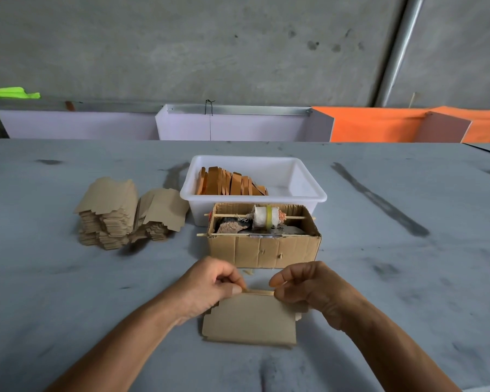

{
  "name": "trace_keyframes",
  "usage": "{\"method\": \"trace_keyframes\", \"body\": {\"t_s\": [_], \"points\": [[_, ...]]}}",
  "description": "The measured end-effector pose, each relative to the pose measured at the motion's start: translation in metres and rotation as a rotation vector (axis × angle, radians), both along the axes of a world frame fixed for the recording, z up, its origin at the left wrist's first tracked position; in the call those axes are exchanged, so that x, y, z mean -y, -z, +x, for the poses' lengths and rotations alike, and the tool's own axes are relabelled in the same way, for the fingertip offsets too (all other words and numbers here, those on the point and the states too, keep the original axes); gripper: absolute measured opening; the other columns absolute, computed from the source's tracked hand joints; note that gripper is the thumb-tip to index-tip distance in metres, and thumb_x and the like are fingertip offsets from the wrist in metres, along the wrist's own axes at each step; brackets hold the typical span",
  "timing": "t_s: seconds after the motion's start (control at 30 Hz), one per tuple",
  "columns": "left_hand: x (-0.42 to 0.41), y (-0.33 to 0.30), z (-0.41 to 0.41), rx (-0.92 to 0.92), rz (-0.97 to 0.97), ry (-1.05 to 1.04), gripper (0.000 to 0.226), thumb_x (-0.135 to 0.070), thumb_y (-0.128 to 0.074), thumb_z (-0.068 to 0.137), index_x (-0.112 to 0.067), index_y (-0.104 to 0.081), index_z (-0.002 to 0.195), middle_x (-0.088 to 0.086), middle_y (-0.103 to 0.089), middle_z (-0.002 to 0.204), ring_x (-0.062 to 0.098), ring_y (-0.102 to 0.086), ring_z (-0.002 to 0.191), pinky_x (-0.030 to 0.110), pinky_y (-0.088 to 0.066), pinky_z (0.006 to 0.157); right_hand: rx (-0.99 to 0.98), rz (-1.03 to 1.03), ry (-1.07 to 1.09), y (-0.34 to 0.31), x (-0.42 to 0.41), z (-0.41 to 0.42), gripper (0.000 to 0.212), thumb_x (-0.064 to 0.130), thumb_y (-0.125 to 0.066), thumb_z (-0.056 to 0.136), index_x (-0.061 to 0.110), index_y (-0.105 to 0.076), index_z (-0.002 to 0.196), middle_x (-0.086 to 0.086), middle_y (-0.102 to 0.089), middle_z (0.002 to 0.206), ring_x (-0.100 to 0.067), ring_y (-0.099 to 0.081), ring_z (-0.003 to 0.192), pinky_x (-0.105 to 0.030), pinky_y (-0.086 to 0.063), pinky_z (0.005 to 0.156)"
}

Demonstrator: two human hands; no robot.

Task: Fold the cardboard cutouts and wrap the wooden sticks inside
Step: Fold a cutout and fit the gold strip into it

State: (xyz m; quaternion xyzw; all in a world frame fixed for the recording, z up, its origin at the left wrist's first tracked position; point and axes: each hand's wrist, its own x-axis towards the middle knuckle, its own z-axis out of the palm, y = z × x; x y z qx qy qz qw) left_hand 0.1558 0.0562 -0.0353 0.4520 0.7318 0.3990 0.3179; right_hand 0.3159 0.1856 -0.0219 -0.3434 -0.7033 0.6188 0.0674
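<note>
Low centre of the frame: left hand [210, 287] and right hand [309, 290], fingers curled, pinching opposite ends of the wooden sticks [259, 291] along the top edge of a cardboard cutout [249, 321] lying on the grey table [68, 292]. Directly above the hands, close: an open cardboard box [263, 250], a thin skewer [229, 215] across its top carrying a white cloth roll [263, 217]. Behind it, touching: a white plastic tub [309, 182] holding orange-brown wrapped pieces [229, 183]. Left of centre: stacks of flat cutouts [116, 216]. Along the top: lilac and orange panels [379, 124] under a concrete wall.
</note>
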Motion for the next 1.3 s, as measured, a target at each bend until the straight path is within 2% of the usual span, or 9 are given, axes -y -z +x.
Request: {"method": "trace_keyframes", "body": {"t_s": [0.23,0.37,0.57,0.7,0.8,0.93,1.07,1.2,1.3], "points": [[0.003,0.003,-0.002,0.225,0.109,-0.127,0.019,0.012,-0.062,0.081,-0.007,-0.065,0.083,0.0,-0.06,0.059,0.015,-0.05,0.059,0.019,-0.041,0.051,-0.07,-0.149,0.167,0.006,-0.005,-0.003,0.021,-0.014,-0.069,0.073,0.006,-0.066,0.079,-0.013,-0.07,0.071,-0.022,-0.067,0.066,-0.031,-0.055,0.068],[-0.001,0.002,0.001,0.205,0.117,-0.132,0.02,0.011,-0.062,0.081,-0.008,-0.063,0.085,0.0,-0.062,0.06,0.015,-0.052,0.061,0.022,-0.043,0.056,-0.104,-0.15,0.196,0.007,-0.005,-0.001,0.022,-0.015,-0.07,0.071,0.006,-0.065,0.074,-0.013,-0.07,0.072,-0.025,-0.066,0.071,-0.037,-0.054,0.077],[-0.012,-0.002,0.006,0.075,0.064,-0.074,0.009,-0.013,-0.075,0.077,-0.02,-0.071,0.072,-0.007,-0.063,0.062,0.004,-0.053,0.06,0.019,-0.045,0.054,-0.109,-0.047,0.168,0.005,-0.003,0.002,0.02,-0.013,-0.068,0.075,0.007,-0.065,0.073,-0.011,-0.068,0.069,-0.018,-0.063,0.062,-0.019,-0.048,0.049],[-0.015,-0.001,0.009,0.007,0.01,-0.051,0.015,-0.007,-0.074,0.077,-0.019,-0.071,0.07,-0.004,-0.068,0.069,0.004,-0.059,0.068,0.016,-0.048,0.067,-0.142,-0.084,0.155,0.008,-0.002,0.002,0.016,-0.008,-0.069,0.076,0.007,-0.067,0.075,-0.013,-0.068,0.076,-0.021,-0.061,0.07,-0.027,-0.053,0.064],[-0.014,0.002,0.007,0.169,0.007,-0.167,0.015,0.0,-0.07,0.08,-0.012,-0.068,0.071,-0.003,-0.064,0.065,0.006,-0.055,0.064,0.012,-0.045,0.059,-0.207,-0.133,0.142,0.013,-0.001,0.006,0.016,0.001,-0.057,0.09,0.01,-0.07,0.088,-0.009,-0.064,0.08,-0.017,-0.057,0.068,-0.025,-0.051,0.059],[-0.01,0.005,-0.004,0.451,-0.063,-0.334,0.009,0.002,-0.068,0.079,-0.006,-0.065,0.077,0.008,-0.062,0.07,0.019,-0.053,0.069,0.028,-0.04,0.066,-0.322,-0.116,0.027,0.016,-0.003,0.017,0.044,-0.013,-0.05,0.088,0.019,-0.065,0.113,-0.009,-0.058,0.075,-0.018,-0.059,0.066,-0.03,-0.055,0.064],[-0.008,0.003,-0.008,0.618,-0.088,-0.37,0.01,0.009,-0.065,0.079,-0.001,-0.064,0.077,0.01,-0.065,0.062,0.019,-0.061,0.056,0.025,-0.05,0.058,-0.332,0.05,-0.032,0.017,0.003,0.018,0.047,-0.02,-0.055,0.081,0.019,-0.072,0.1,0.004,-0.064,0.067,-0.01,-0.061,0.064,-0.024,-0.053,0.063],[-0.008,-0.001,-0.008,0.675,-0.077,-0.339,0.014,0.011,-0.062,0.08,0.0,-0.062,0.072,0.009,-0.065,0.056,0.014,-0.062,0.047,0.02,-0.052,0.048,-0.337,0.035,-0.064,0.015,0.003,0.023,0.043,-0.022,-0.055,0.079,0.013,-0.076,0.092,0.002,-0.073,0.08,-0.007,-0.067,0.074,-0.02,-0.053,0.067],[-0.007,-0.007,-0.002,0.745,-0.066,-0.281,0.01,0.006,-0.061,0.082,-0.001,-0.063,0.075,0.01,-0.064,0.057,0.014,-0.059,0.043,0.017,-0.047,0.041,-0.375,0.042,-0.044,0.011,0.009,0.02,0.017,0.004,-0.073,0.07,0.012,-0.078,0.084,-0.01,-0.074,0.082,-0.018,-0.068,0.074,-0.023,-0.053,0.065]]}}
